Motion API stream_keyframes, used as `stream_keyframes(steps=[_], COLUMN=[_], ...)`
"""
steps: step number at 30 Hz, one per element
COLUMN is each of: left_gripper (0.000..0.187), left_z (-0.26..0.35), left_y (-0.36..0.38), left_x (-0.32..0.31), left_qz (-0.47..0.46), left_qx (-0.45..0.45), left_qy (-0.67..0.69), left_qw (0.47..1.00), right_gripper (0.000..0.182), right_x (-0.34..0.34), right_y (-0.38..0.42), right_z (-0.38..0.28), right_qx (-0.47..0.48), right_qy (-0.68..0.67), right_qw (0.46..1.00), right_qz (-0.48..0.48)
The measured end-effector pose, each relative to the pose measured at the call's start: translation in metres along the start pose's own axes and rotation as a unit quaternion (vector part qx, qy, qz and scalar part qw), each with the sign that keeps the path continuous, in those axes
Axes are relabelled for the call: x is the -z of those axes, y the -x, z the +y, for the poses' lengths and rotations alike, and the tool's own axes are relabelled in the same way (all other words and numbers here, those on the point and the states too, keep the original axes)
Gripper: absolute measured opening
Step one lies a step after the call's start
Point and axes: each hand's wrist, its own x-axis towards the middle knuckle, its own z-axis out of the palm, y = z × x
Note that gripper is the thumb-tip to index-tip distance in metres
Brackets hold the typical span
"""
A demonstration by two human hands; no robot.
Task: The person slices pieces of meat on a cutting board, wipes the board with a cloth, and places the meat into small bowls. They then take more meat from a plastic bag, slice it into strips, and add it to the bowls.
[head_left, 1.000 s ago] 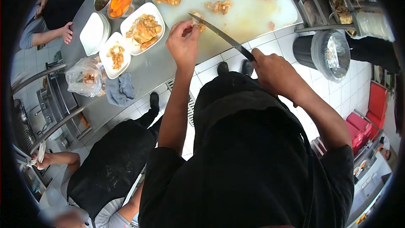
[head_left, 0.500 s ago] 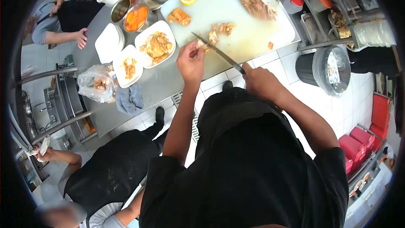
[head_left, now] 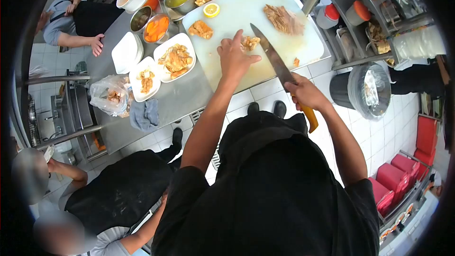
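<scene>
My right hand is closed around the yellow handle of a large kitchen knife. Its blade slants up and left across the white cutting board. Left of the blade, my left hand reaches over the board with thumb and fingers spread. Chopped pieces of cooked meat lie just beyond those fingers, close to the blade. Further off on the board are a browned meat chunk, half a lemon and a shredded-looking slab of meat.
Left of the board stand white dishes of cooked meat, stacked white plates and a bowl of orange slices. A plastic bag and grey cloth lie nearby. A lined bin is at right. Co-workers stand at left.
My left hand has opened and moved up and right over the chopped meat. The knife has shifted right, its tip now higher on the board and its yellow handle showing.
</scene>
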Motion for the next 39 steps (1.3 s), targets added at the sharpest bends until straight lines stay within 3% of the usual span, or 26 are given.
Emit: stream_keyframes(steps=[7,10,12,15,17,18,20,22,24,27,31,32,35,37,39], left_gripper=[0.063,0.064,0.059,0.055,0.054,0.053,0.052,0.052,0.052,0.056,0.049,0.035,0.028,0.030,0.033], left_z=[-0.006,-0.006,-0.009,-0.024,-0.050,-0.062,-0.102,-0.135,-0.175,-0.206,-0.187,-0.149,-0.116,-0.090,-0.093], left_y=[-0.008,-0.004,0.004,0.018,0.026,0.033,0.047,0.060,0.063,0.072,0.073,0.072,0.025,-0.015,-0.067], left_x=[-0.011,-0.003,0.008,0.050,0.083,0.103,0.137,0.170,0.187,0.196,0.203,0.208,0.183,0.156,0.130], left_qz=[0.062,0.052,0.126,0.185,0.203,0.265,0.315,0.312,0.324,0.286,0.389,0.381,0.281,0.216,0.144], left_qx=[0.008,0.040,0.025,0.032,0.041,-0.002,0.016,0.055,0.109,0.111,0.068,0.082,-0.006,-0.095,-0.129], left_qy=[0.047,0.135,0.137,0.150,0.192,0.126,0.094,0.189,0.132,-0.044,-0.160,-0.138,0.080,0.081,-0.011], left_qw=[0.997,0.989,0.982,0.971,0.959,0.956,0.944,0.929,0.931,0.951,0.905,0.911,0.956,0.968,0.981], right_gripper=[0.025,0.024,0.024,0.023,0.022,0.022,0.022,0.023,0.025,0.026,0.026,0.025,0.021,0.022,0.020], right_x=[-0.019,-0.023,-0.029,-0.048,-0.066,-0.078,-0.108,-0.141,-0.174,-0.191,-0.144,-0.127,-0.078,-0.050,-0.031], right_y=[-0.001,0.010,0.020,0.029,0.023,0.017,-0.001,-0.019,-0.044,-0.054,-0.029,-0.015,0.032,0.050,0.065], right_z=[-0.016,-0.027,-0.048,-0.089,-0.113,-0.125,-0.150,-0.175,-0.181,-0.186,-0.160,-0.152,-0.131,-0.102,-0.077], right_qx=[0.006,0.031,0.053,0.061,0.121,0.150,0.179,0.188,0.216,0.211,0.245,0.229,0.127,0.071,0.039], right_qy=[0.098,0.132,0.149,0.195,0.249,0.274,0.305,0.320,0.338,0.352,0.322,0.296,0.205,0.141,0.098], right_qw=[0.995,0.990,0.987,0.979,0.960,0.949,0.932,0.918,0.905,0.905,0.912,0.926,0.971,0.987,0.992], right_qz=[0.009,0.026,0.026,0.002,-0.035,-0.051,-0.082,-0.141,-0.143,-0.114,-0.071,-0.056,0.004,0.039,0.073])
